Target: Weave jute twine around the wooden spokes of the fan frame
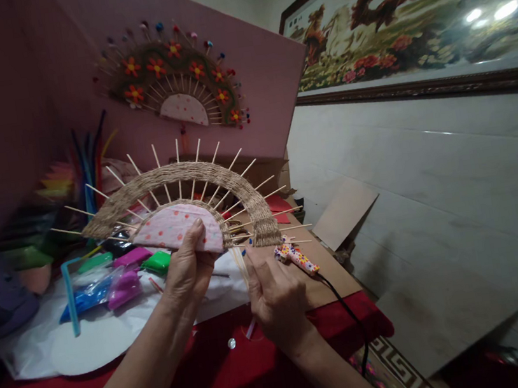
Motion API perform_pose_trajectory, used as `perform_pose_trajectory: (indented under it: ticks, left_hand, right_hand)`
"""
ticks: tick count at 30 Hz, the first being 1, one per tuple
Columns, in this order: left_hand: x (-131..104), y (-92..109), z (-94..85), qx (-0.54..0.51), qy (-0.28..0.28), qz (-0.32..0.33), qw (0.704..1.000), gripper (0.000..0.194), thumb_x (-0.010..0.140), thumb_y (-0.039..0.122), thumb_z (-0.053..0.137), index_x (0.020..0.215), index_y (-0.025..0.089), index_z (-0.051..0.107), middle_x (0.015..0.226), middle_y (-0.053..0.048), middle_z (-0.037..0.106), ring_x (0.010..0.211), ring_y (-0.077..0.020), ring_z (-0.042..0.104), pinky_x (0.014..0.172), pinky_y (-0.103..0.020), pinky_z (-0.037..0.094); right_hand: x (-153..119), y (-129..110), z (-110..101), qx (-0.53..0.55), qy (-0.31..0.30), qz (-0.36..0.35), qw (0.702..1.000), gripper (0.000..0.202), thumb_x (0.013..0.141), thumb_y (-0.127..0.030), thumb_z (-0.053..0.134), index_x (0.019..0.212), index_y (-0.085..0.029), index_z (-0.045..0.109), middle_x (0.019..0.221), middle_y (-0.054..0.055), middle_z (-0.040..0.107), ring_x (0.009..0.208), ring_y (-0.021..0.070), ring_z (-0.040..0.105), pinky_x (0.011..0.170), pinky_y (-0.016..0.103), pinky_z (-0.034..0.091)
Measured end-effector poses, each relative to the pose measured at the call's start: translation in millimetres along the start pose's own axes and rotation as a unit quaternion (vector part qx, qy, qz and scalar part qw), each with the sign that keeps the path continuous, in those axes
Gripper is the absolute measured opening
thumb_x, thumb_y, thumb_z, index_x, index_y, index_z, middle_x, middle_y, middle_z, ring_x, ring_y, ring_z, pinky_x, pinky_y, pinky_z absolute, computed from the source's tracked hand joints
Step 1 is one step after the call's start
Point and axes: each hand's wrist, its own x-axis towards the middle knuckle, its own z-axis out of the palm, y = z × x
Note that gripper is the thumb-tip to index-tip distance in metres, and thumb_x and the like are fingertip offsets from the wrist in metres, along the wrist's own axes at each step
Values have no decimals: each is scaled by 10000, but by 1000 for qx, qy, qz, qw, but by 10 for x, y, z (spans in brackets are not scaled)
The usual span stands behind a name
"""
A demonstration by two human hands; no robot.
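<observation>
My left hand [191,269] grips a half-round fan [188,172] by its lower middle, thumb flat on the pink dotted cloth half-disc [167,227]. Thin wooden sticks radiate from that half-disc through a woven twine band, and their tips poke out beyond it. Just below the fan's right end is my right hand [278,300], its fingers curled and pinched together near the lowest sticks. Whatever lies between those fingertips is too small to make out. Beside it on the cardboard rests a flower-patterned glue gun [298,259] with a black cord.
A decorated fan [174,50] with orange flowers hangs on a pink board [264,90] behind. Bags of coloured clay [125,288], a blue strip [70,301] and a white disc [92,346] lie left on the red cloth [189,383]. Cardboard [332,283] covers the table's right side.
</observation>
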Motion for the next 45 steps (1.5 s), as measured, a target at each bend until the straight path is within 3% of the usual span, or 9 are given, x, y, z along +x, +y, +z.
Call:
perform_pose_trajectory:
  ticks: [5,13,22,36,45]
  left_hand:
    - [7,-8,-17,8,-15,-3,1000,144,697,73,666,814,135,610,675,20,653,573,-92,611,536,-189,525]
    - [-1,3,4,-8,1,-4,1000,169,662,54,693,762,136,584,646,24,632,543,-77,589,542,-175,513]
    - [-8,0,5,-3,-7,-1,1000,172,667,58,688,780,134,583,652,27,628,547,-79,587,525,-177,509]
    - [-28,5,31,-5,12,-9,1000,202,629,47,698,762,139,576,649,22,633,567,-99,607,543,-195,518]
    - [-13,-10,0,14,1,-4,1000,176,658,75,692,776,145,582,692,18,649,584,-95,606,539,-189,514]
  right_hand:
    - [-2,-3,-5,9,11,10,1000,415,919,-244,415,1323,-152,427,884,88,653,747,171,585,625,270,387]
    - [-48,23,-20,43,110,27,993,341,888,-186,478,1222,-126,510,886,77,694,686,160,620,614,271,419]
    - [-13,-12,-38,86,85,54,991,316,894,-179,448,1178,-79,541,944,116,696,777,165,646,674,267,461]
    - [-6,6,-22,109,90,64,988,324,887,-193,458,1189,-113,546,933,108,695,727,161,640,642,274,476]
    - [9,1,-85,133,97,79,983,293,896,-174,424,1139,-106,572,963,120,690,828,179,647,720,281,492]
